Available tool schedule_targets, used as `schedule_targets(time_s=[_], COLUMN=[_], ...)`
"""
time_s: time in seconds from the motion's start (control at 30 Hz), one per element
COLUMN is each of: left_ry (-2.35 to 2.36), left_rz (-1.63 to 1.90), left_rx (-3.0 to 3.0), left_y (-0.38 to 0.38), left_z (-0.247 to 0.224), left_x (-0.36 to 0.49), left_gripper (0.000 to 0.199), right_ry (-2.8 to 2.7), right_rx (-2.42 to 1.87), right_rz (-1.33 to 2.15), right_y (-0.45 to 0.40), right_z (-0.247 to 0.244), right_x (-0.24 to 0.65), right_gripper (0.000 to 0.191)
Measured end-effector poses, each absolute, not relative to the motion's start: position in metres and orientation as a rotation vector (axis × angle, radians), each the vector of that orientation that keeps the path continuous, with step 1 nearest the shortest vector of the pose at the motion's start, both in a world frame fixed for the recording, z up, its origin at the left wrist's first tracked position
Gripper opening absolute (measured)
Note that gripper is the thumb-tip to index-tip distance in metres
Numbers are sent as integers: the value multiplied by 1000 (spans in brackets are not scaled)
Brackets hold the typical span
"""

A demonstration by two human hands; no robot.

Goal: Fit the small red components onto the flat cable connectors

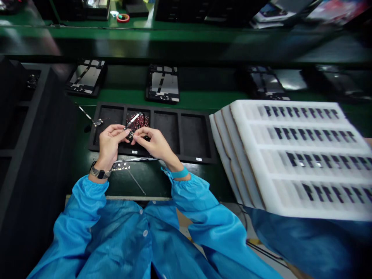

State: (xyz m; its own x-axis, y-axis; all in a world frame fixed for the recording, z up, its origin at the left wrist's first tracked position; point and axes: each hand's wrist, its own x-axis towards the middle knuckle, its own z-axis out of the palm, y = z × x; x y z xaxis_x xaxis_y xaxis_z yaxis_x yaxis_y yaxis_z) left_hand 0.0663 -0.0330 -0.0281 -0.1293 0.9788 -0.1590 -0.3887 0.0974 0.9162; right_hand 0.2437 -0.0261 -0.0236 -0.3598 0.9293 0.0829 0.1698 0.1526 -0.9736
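Observation:
Pinched between both hands is a small dark circuit board (130,134), with a pale flex strip (133,119) sticking up from it. My left hand (109,144) grips its left side, thumb and fingers closed. On the other side, my right hand (154,142) closes its fingertips on the board's edge. Both are above a black compartment tray (193,133). One compartment holds a tangle of small red-wired parts (141,121). Below the wrists lie more circuit boards (121,166) and a thin metal tool (137,183). Another small board with a strip (98,123) rests left of the tray.
White foam trays (261,147) with rows of dark parts are stacked at the right. Black foam racks (37,116) stand at the left. Along the back sit several device housings (163,86). A tape roll (123,18) lies on the upper shelf.

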Motion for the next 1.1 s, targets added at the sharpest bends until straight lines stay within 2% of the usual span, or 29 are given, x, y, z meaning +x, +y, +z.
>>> schedule_targets(time_s=[0.23, 0.67, 0.8, 0.9, 1.0, 1.1], left_ry=[1109, 1116, 1127, 1208, 1393, 1519], left_rz=[1393, 1342, 1367, 1535, 1759, 1811], left_rx=[774, 790, 814, 959, 1191, 1356], left_y=[-34, -36, -35, -3, 65, 141], left_z=[-30, -33, -24, -4, 27, 52], left_x=[68, 69, 67, 57, 32, -7], left_gripper=[39, 44, 40, 27, 16, 23], right_ry=[-1634, -1556, -1499, -1392, -1265, -1196], right_rx=[-1064, -1082, -1099, -1118, -1077, -998], right_rz=[1291, 1408, 1413, 1368, 1444, 1562], right_y=[-27, -24, -23, -20, -17, -14], right_z=[-25, -26, -28, -25, -24, -27], right_x=[242, 244, 244, 252, 264, 272], right_gripper=[18, 36, 38, 39, 38, 38])
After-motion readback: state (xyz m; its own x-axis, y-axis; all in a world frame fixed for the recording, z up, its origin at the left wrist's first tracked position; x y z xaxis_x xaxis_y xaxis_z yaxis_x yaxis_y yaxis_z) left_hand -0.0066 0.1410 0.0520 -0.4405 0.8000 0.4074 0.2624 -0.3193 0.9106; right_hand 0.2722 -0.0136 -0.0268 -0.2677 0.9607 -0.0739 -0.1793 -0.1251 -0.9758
